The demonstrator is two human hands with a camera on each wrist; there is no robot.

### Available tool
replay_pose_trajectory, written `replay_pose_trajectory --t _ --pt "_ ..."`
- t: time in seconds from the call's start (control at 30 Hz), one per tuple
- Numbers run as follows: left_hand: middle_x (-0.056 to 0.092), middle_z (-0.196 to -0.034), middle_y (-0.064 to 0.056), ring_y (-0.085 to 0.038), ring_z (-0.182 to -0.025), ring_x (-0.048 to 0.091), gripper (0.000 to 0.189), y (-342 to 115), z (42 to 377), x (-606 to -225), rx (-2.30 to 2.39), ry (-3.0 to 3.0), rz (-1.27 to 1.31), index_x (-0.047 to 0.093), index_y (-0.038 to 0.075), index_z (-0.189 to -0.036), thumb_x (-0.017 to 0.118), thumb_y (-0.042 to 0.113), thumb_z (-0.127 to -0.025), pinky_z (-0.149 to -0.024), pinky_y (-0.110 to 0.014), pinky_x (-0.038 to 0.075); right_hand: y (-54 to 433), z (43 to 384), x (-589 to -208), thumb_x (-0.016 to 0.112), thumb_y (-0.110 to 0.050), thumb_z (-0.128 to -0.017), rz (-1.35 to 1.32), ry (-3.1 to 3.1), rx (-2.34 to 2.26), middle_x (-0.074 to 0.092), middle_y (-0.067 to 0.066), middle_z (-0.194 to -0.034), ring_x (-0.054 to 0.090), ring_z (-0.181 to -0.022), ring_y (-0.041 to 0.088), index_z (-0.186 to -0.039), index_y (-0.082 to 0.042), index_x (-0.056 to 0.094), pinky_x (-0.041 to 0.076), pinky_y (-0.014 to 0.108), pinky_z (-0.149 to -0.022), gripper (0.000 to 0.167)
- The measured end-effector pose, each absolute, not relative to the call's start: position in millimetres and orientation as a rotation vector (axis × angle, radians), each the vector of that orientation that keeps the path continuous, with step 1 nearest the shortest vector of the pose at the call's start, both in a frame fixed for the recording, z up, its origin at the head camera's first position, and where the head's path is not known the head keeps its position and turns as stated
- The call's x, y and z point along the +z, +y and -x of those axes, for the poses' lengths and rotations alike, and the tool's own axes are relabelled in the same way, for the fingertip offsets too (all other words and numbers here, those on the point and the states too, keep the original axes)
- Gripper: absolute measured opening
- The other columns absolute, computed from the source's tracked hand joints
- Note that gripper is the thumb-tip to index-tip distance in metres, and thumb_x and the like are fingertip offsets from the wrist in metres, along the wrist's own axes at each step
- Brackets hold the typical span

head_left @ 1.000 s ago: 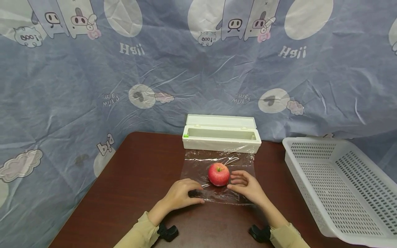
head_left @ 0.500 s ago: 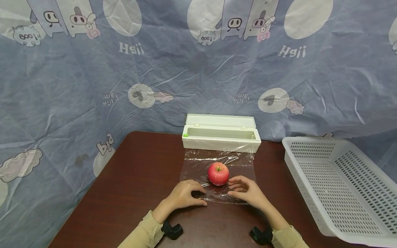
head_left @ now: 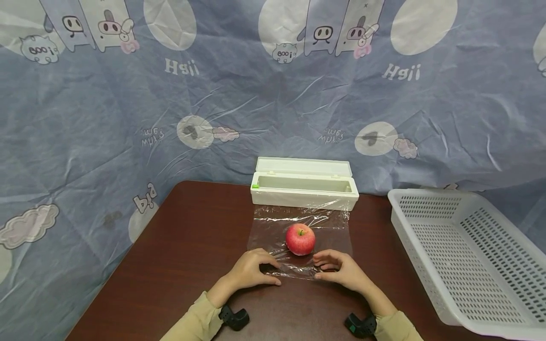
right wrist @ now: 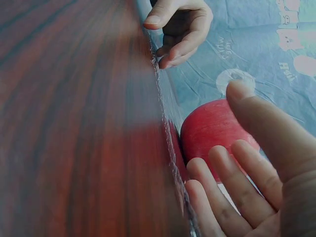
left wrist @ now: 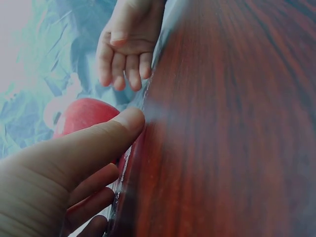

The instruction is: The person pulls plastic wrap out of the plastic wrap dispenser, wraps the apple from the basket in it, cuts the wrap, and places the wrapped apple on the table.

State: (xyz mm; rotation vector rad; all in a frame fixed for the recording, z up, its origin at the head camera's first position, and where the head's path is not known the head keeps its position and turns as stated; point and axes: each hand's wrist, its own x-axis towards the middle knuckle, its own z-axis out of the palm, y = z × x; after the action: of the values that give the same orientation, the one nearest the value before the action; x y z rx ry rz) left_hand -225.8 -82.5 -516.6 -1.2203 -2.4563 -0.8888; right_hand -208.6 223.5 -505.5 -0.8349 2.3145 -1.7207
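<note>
A red apple [head_left: 300,239] sits on a clear sheet of cling film [head_left: 273,232] spread over the table. The film runs out from a white cling film box [head_left: 304,199] with its lid raised, behind the apple. My left hand [head_left: 253,269] is at the film's near left corner, thumb apart from loosely bent fingers. At the near right corner is my right hand [head_left: 343,271], fingers relaxed and thumb spread. In the right wrist view, the right fingers [right wrist: 227,168] overlap the apple and lie near the film's edge [right wrist: 165,118]. Neither hand holds anything.
A white plastic basket [head_left: 420,265] with slotted walls stands at the right of the dark brown wooden table [head_left: 170,265]. A grey-blue printed cloth [head_left: 273,94] hangs behind and at the left. Black wrist mounts [head_left: 234,318] sit on both wrists.
My right hand has moved slightly toward me, from beside the apple to the film's near edge. The left hand has shifted a little nearer too. The apple, film and box stay in place.
</note>
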Motion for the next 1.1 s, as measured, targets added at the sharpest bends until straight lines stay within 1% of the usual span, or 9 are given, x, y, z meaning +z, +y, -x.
replay_pose_trajectory --t 0.13,0.27,0.5,0.57,0.63,0.7,0.83,1.1 --pt "0.066 -0.088 0.015 -0.002 -0.085 0.057 0.034 -83.2 225.8 -517.4 -0.938 -2.435 1.228 0.074 0.021 -0.09 0.083 0.044 -0.066 -0.077 -0.015 0.044 224.6 209.3 -508.2 0.075 -0.007 -0.079 0.825 2.326 -1.688 0.063 0.023 -0.109 0.062 -0.098 0.036 -0.117 0.006 0.058 0.051 0.038 -0.083 0.044" --pt "0.067 -0.09 0.015 -0.003 -0.087 0.057 0.03 -83.5 225.5 -518.2 -1.041 -2.444 1.224 0.074 0.021 -0.09 0.084 0.038 -0.067 -0.079 -0.016 0.044 226.0 210.4 -510.5 0.077 -0.011 -0.078 0.812 2.327 -1.655 0.063 0.02 -0.112 0.061 -0.102 0.03 -0.116 0.002 0.06 0.05 0.033 -0.086 0.044" --pt "0.069 -0.092 0.012 -0.004 -0.09 0.057 0.023 -84.0 227.3 -522.1 -1.158 -2.429 1.237 0.076 0.016 -0.087 0.084 0.029 -0.069 -0.082 -0.019 0.044 228.9 210.9 -507.2 0.077 -0.006 -0.077 0.907 2.282 -1.592 0.059 0.024 -0.117 0.057 -0.107 0.035 -0.119 0.006 0.057 0.047 0.036 -0.091 0.049" --pt "0.069 -0.092 0.013 -0.004 -0.09 0.057 0.021 -83.9 228.5 -523.5 -1.166 -2.423 1.247 0.076 0.016 -0.086 0.083 0.028 -0.07 -0.082 -0.019 0.044 231.2 213.1 -510.3 0.078 -0.009 -0.077 0.927 2.269 -1.585 0.059 0.022 -0.118 0.057 -0.108 0.03 -0.12 0.004 0.057 0.047 0.032 -0.091 0.05" --pt "0.068 -0.091 0.013 -0.004 -0.09 0.057 0.018 -83.7 229.5 -524.3 -1.168 -2.419 1.257 0.076 0.017 -0.085 0.083 0.027 -0.071 -0.082 -0.019 0.044 232.1 213.7 -510.3 0.078 -0.009 -0.077 0.937 2.26 -1.582 0.06 0.021 -0.118 0.057 -0.109 0.028 -0.12 0.003 0.057 0.047 0.031 -0.091 0.049" --pt "0.068 -0.091 0.014 -0.003 -0.089 0.057 0.015 -83.7 230.3 -524.8 -1.162 -2.413 1.267 0.076 0.018 -0.084 0.081 0.025 -0.073 -0.082 -0.02 0.044 232.2 214.2 -510.6 0.077 -0.008 -0.077 0.96 2.266 -1.582 0.06 0.022 -0.117 0.058 -0.107 0.028 -0.119 0.003 0.058 0.047 0.031 -0.091 0.047" --pt "0.068 -0.091 0.015 -0.002 -0.089 0.056 0.008 -83.8 231.2 -525.8 -1.161 -2.43 1.266 0.076 0.019 -0.084 0.078 0.023 -0.077 -0.082 -0.02 0.044 231.5 214.5 -511.7 0.077 -0.008 -0.078 0.924 2.31 -1.581 0.064 0.018 -0.111 0.061 -0.102 0.027 -0.113 0.001 0.063 0.049 0.03 -0.088 0.039" --pt "0.068 -0.09 0.013 -0.003 -0.088 0.057 0.005 -83.0 230.2 -525.1 -1.128 -2.423 1.268 0.076 0.015 -0.082 0.076 0.02 -0.08 -0.081 -0.019 0.045 227.8 214.5 -516.0 0.075 -0.006 -0.079 0.88 2.449 -1.573 0.068 0.011 -0.097 0.066 -0.087 0.019 -0.099 -0.002 0.069 0.053 0.028 -0.076 0.021"
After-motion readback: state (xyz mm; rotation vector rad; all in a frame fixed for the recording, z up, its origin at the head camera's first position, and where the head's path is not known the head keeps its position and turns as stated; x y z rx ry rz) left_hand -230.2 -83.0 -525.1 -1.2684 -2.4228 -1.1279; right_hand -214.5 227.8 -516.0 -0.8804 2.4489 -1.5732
